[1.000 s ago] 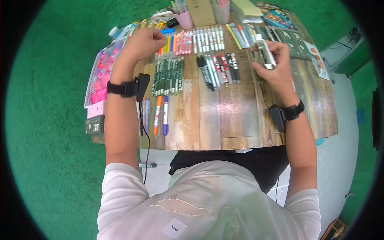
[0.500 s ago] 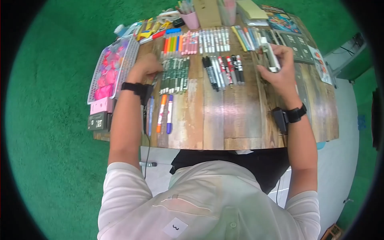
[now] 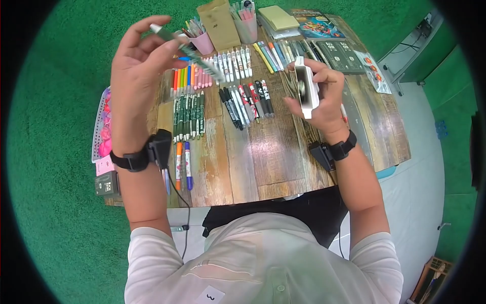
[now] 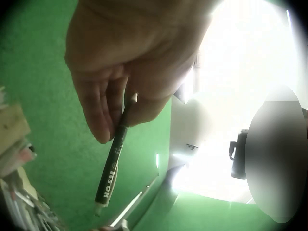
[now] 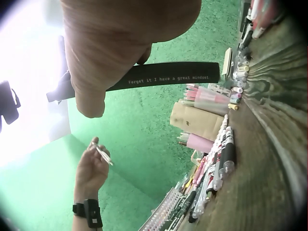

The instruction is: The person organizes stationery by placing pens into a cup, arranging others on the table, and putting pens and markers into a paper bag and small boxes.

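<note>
My left hand (image 3: 152,48) is raised above the table's left side and pinches a dark green pen (image 3: 188,51) between thumb and fingers. In the left wrist view the green pen (image 4: 112,166) hangs down from those fingers. A row of matching green pens (image 3: 188,115) lies on the wooden table (image 3: 263,157) below. My right hand (image 3: 316,86) grips a slim white and black box (image 3: 306,90), held upright over the table's right middle. The right wrist view shows the box (image 5: 163,76) with printed white text, and the left hand (image 5: 94,166) with its pen beyond.
Rows of coloured pens (image 3: 192,77), white pens (image 3: 233,60) and black markers (image 3: 244,104) cover the far half of the table. Pink cups (image 3: 203,43), a brown box (image 3: 218,24), a yellow pad (image 3: 277,16) and booklets (image 3: 316,24) stand at the back. A pink-filled tray (image 3: 101,134) overhangs the left edge.
My left hand dropped to the row of green pens, took one, and lifted it high. My right hand kept the box and turned it more upright.
</note>
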`<state>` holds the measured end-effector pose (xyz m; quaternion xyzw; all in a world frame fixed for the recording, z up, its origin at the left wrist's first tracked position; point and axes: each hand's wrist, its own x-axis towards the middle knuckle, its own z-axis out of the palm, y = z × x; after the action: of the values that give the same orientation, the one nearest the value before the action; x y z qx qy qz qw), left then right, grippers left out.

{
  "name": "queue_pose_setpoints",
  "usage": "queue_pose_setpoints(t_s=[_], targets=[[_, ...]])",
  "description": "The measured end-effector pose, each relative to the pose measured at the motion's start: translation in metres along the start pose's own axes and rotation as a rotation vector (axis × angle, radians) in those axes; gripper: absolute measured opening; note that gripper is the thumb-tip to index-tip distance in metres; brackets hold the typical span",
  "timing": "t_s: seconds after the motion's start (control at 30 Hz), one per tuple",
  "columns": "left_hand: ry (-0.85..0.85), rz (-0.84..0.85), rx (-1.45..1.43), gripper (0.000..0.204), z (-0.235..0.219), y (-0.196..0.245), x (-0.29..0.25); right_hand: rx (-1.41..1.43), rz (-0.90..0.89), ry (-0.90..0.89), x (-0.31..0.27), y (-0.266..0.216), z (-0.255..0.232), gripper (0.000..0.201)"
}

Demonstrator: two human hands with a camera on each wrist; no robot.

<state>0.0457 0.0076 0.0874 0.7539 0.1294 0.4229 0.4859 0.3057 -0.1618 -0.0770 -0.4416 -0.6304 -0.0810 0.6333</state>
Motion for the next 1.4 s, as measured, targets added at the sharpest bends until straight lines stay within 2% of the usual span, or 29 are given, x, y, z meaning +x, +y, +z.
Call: queue_pose_setpoints(t_s=[0.07,0.13,0.27,0.33,0.4,0.47,0.53,0.6,0.73,0.77,0.83,0.93,1.13,1.27,1.37,1.4], targets=[[-0.037,0.048,-0.037,0.038,0.024,0.001,-0.002,-0.069,0.017,-0.006,-0.001,-0.001,-0.002,0.074],[-0.064,0.106,-0.078,0.039,0.044,0.002,-0.004,-0.128,-0.103,-0.038,0.002,-0.002,-0.004,0.074],[-0.011,0.131,-0.091,0.038,0.075,0.006,-0.014,-0.135,-0.001,-0.028,0.001,-0.003,-0.004,0.076],[-0.106,0.198,-0.134,0.037,0.081,0.000,-0.017,-0.107,0.014,-0.017,0.001,-0.002,-0.003,0.076],[-0.117,0.202,-0.097,0.036,0.090,-0.005,-0.024,-0.078,0.029,-0.008,0.001,-0.002,-0.003,0.077],[-0.185,0.274,0.113,0.034,0.098,-0.014,-0.029,-0.119,0.026,-0.082,0.002,-0.005,-0.006,0.075],[-0.201,0.256,0.147,0.033,0.105,-0.018,-0.032,-0.103,0.034,-0.057,0.001,-0.005,-0.004,0.076],[-0.282,0.276,0.373,0.033,0.110,-0.021,-0.036,-0.088,0.043,-0.033,-0.001,-0.004,-0.002,0.078],[-0.364,0.325,0.473,0.033,0.113,-0.023,-0.035,-0.054,0.085,-0.028,-0.004,0.002,-0.001,0.078],[-0.362,0.324,0.475,0.033,0.111,-0.023,-0.034,-0.049,0.093,-0.029,-0.004,0.004,-0.002,0.078],[-0.289,0.212,0.355,0.032,0.102,-0.025,-0.031,-0.065,0.113,-0.026,-0.003,0.004,-0.003,0.077],[-0.238,0.172,0.375,0.032,0.076,-0.029,-0.023,-0.081,0.126,-0.026,-0.005,0.007,-0.004,0.077],[-0.115,-0.010,0.355,0.015,0.028,-0.040,-0.022,-0.122,0.108,-0.045,-0.006,0.010,-0.005,0.074],[-0.033,-0.111,0.605,0.016,-0.022,-0.041,-0.022,-0.133,0.112,-0.022,-0.007,0.012,-0.003,0.072],[-0.023,-0.362,0.786,0.016,-0.055,-0.047,-0.022,0.018,0.155,0.009,-0.008,0.015,0.002,0.072],[-0.023,-0.361,0.788,0.016,-0.061,-0.047,-0.026,0.020,0.155,0.011,-0.008,0.017,0.006,0.072]])
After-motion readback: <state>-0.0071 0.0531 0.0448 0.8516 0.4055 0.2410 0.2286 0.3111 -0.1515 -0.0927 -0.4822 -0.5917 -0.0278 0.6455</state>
